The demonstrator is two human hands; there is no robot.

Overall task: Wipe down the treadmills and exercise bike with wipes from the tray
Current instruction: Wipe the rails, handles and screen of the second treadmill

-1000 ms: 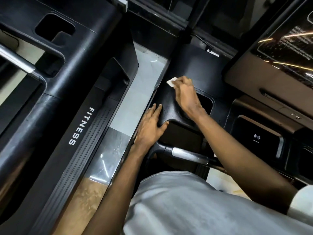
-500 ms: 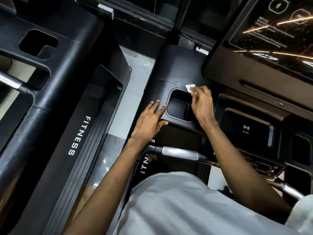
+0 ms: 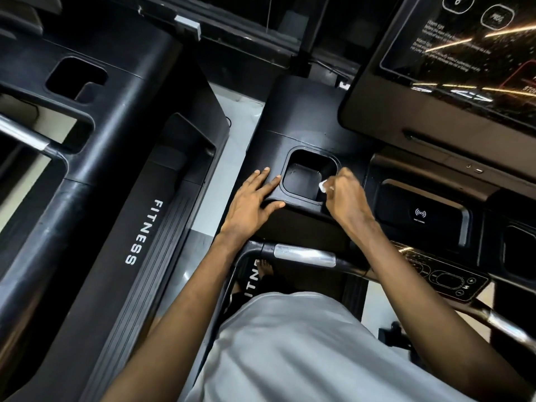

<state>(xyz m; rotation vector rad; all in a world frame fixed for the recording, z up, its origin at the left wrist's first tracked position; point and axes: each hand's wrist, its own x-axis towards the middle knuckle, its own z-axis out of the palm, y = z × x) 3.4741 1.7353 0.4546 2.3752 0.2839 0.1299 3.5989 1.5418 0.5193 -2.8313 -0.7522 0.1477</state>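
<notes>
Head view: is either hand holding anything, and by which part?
The right hand pinches a small white wipe in its fingertips, one corner showing. The left hand rests flat on the console, holding nothing.

A small white wipe (image 3: pixel 322 186) touches the right rim of the black treadmill's (image 3: pixel 304 117) cup pocket (image 3: pixel 303 179).

Black treadmill console housing (image 3: pixel 301 126): matt, finely textured plastic. Silver handlebar sleeve (image 3: pixel 304 255): brushed metal. Dark display screen (image 3: pixel 464 53): glossy, reflective.

Single head-worn wide-angle view, looking steeply down and forward, close above the treadmill console (image 3: pixel 304 120), wearer's torso (image 3: pixel 304 358) below.
</notes>
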